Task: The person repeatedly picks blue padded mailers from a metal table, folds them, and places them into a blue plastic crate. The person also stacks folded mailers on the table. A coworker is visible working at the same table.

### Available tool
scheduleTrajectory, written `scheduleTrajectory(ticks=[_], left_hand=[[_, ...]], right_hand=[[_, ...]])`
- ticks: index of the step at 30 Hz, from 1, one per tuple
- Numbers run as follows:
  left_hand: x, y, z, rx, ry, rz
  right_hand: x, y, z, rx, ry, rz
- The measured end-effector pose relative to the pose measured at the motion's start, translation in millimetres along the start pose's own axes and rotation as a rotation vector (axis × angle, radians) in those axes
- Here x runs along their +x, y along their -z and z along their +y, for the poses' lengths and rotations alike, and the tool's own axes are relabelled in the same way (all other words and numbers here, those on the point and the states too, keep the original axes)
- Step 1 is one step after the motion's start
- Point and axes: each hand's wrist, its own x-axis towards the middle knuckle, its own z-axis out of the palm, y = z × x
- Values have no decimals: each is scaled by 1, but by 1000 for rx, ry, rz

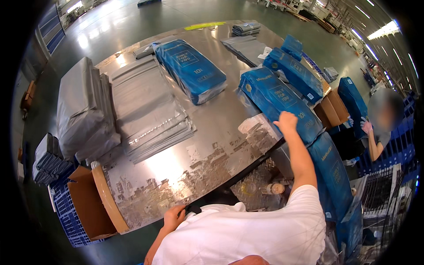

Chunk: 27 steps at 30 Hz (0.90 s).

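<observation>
My right hand (288, 122) reaches forward, its fingers curled closed against the near-left side of a blue plastic-wrapped package (271, 90). That package lies at the table's right edge, and the exact grip is hidden behind my knuckles. By the table's near edge, my left hand (173, 217) is closed beside a small black thing (193, 207); whatever its fingers hold cannot be made out. Another blue package (190, 66) rests on the metal table (216, 128). To its left lie a fanned layer of flat grey plastic bags (148, 101) and a tall grey stack of bags (84, 106).
More blue packages (293, 70) stand beyond the right edge, with another (329, 170) beside my right arm. An open cardboard box (90, 207) sits at the table's near-left corner. A gloved co-worker (375, 132) stands at right near a cardboard box (331, 110).
</observation>
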Motion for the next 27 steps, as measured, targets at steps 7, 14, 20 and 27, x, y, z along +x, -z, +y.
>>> scheduleTrajectory(ticks=[7,14,20,27], left_hand=[[128,-1,36,-111,122,-75],[334,-59,58,-382,133,-224],[464,-137,19,-591,257,-105],[467,-162,0,-1403,437,-336]], right_hand=[[75,-69,66,78,477,-289],[130,-27,-49,631,557,-156],[156,-150,-2,1467,-209,178],[22,-263,-105,1986,-469,-68]])
